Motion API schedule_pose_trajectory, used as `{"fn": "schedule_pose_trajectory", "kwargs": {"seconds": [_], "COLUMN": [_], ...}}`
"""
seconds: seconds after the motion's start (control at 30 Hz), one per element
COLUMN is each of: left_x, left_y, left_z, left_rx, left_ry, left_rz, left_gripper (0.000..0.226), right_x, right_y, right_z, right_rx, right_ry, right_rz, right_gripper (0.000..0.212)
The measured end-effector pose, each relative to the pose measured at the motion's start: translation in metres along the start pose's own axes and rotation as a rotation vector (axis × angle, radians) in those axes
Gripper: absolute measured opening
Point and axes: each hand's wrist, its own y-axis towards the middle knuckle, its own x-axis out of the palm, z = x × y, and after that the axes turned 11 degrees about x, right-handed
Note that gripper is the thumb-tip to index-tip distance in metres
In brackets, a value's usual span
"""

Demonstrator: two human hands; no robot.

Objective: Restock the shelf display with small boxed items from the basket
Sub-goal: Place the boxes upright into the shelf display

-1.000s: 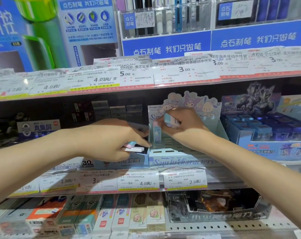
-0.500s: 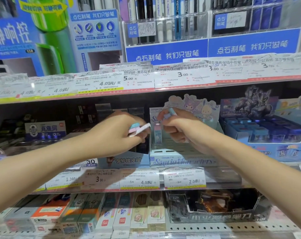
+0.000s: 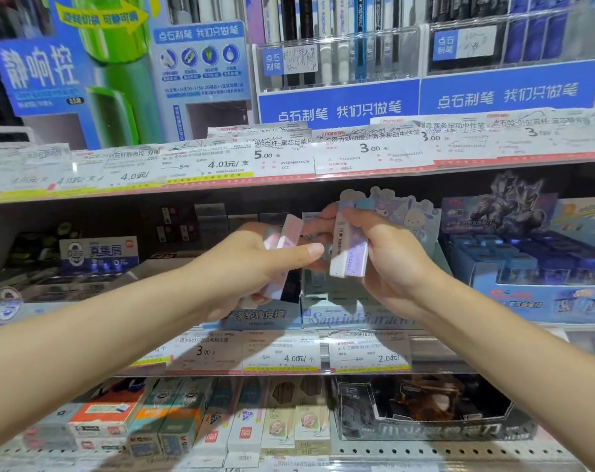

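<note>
Right hand (image 3: 388, 264) gripping a slim purple-and-white boxed item (image 3: 349, 247), fingers curled round it. Long axis nearly upright, top leaning slightly to the right, barcode on the narrow white side. Held in the air in front of the character display tray (image 3: 354, 316) on the middle shelf, not touching it.

Left hand (image 3: 255, 270) holding a small bundle of pastel boxes (image 3: 284, 250), pink and lilac, long axis tilted with top end to the right, thumb stretched toward the right hand. The two hands close together, nearly touching.

Open room narrow: upper shelf edge with price labels (image 3: 367, 151) just above, blue sharpener display (image 3: 534, 264) close on the right.
</note>
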Motion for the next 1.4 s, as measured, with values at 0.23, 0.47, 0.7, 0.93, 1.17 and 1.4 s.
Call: {"fn": "schedule_pose_trajectory", "kwargs": {"seconds": [0.23,0.47,0.7,0.93,1.17,1.4], "left_x": [0.008,0.002,0.006,-0.013,-0.02,-0.027], "left_y": [0.007,0.006,0.007,0.01,0.009,0.017], "left_z": [-0.005,-0.01,-0.009,-0.007,-0.014,-0.027], "left_rx": [-0.001,-0.043,-0.07,0.301,0.516,0.522], "left_ry": [-0.057,-0.385,-0.475,0.434,1.156,1.187], "left_rz": [0.049,-0.1,-0.149,0.057,-0.378,-0.52], "left_gripper": [0.044,0.018,0.023,0.043,0.044,0.055], "right_x": [-0.002,-0.016,-0.014,-0.023,-0.025,-0.018], "right_y": [0.001,-0.002,0.006,0.018,0.033,0.035], "right_z": [0.0,-0.017,-0.009,-0.018,-0.006,0.004], "right_rx": [0.04,-0.057,-0.101,-0.319,-0.465,-0.436], "right_ry": [-0.021,-0.219,-0.199,-0.821,-1.202,-1.181], "right_rz": [-0.083,-0.046,-0.135,0.216,0.276,0.195], "right_gripper": [0.032,0.026,0.018,0.009,0.025,0.027]}}
